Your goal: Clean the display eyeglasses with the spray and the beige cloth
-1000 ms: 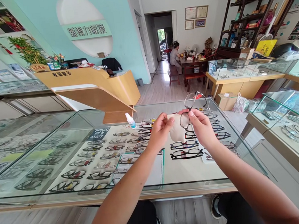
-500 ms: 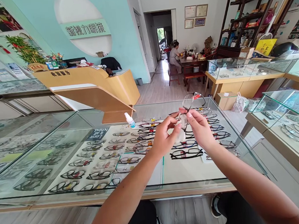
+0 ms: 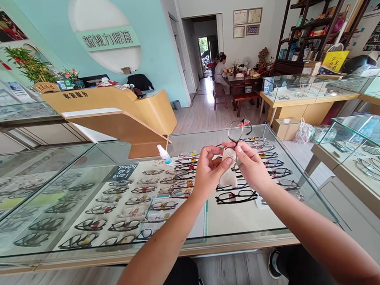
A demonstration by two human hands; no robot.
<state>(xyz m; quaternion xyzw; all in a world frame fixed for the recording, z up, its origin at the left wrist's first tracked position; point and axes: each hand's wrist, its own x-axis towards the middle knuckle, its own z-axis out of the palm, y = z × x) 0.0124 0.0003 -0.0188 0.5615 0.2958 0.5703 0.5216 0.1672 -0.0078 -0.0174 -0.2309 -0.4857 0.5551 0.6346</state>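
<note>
Head view, left to right. Far left: glass display counter (image 3: 29, 174) with rows of dark frames under the pane. Behind it: potted plant (image 3: 28, 65), wooden reception desk (image 3: 114, 109), teal wall with oval shop sign (image 3: 105, 34). On the near glass counter (image 3: 250, 226): small white spray bottle (image 3: 163, 154) with blue cap, tilted, standing well left of the hands. Under the pane: dark card (image 3: 123, 172) with white lettering, rows of display frames (image 3: 122, 206), two black frames (image 3: 236, 196) just below the hands.

Centre: left hand (image 3: 209, 172) raised over the counter, thumb and fingers pressed together, pinching a pale cleaning cloth (image 3: 228, 172). Cloth bunched between both hands, lower end hanging loose, upper end folded against the lower lens. Right hand (image 3: 252, 166) just beside, fingertips touching the cloth, thumb and forefinger pinching a pair of dark-rimmed glasses (image 3: 237, 131) at the bridge area. Glasses held above the counter, not resting on it, roughly upright on end, one lens sticking up clear above the fingers, other lens covered by cloth. Small red tag near the upper rim. Both forearms reaching in from the bottom edge.

Back centre: doorway, person seated (image 3: 220, 71) at a dark table (image 3: 246, 82). Right: tall dark shelving (image 3: 318, 16) with assorted items, yellow sign (image 3: 336, 60), more glass cases (image 3: 359, 145) with frames, plastic bag (image 3: 304, 132) on the floor.
</note>
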